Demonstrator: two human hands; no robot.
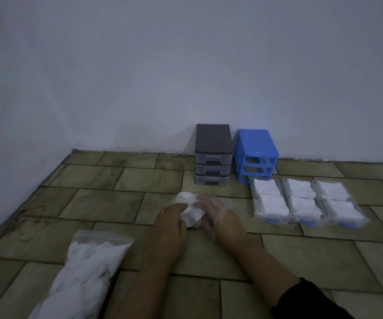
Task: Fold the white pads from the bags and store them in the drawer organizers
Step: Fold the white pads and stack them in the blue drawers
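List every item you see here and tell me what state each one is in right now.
Left hand: gripping white pads.
Right hand: inside a clear bag.
Clear bag: open, around right hand.
Full bag: zipped, lying on floor.
Dark organizer: drawers closed.
Blue organizer: drawers out.
Three drawers: on floor, holding folded pads.

head: your one view | looks forward and down over the tiled floor (107, 180) | hands close, bottom centre | far wall (185, 65) fills the upper half
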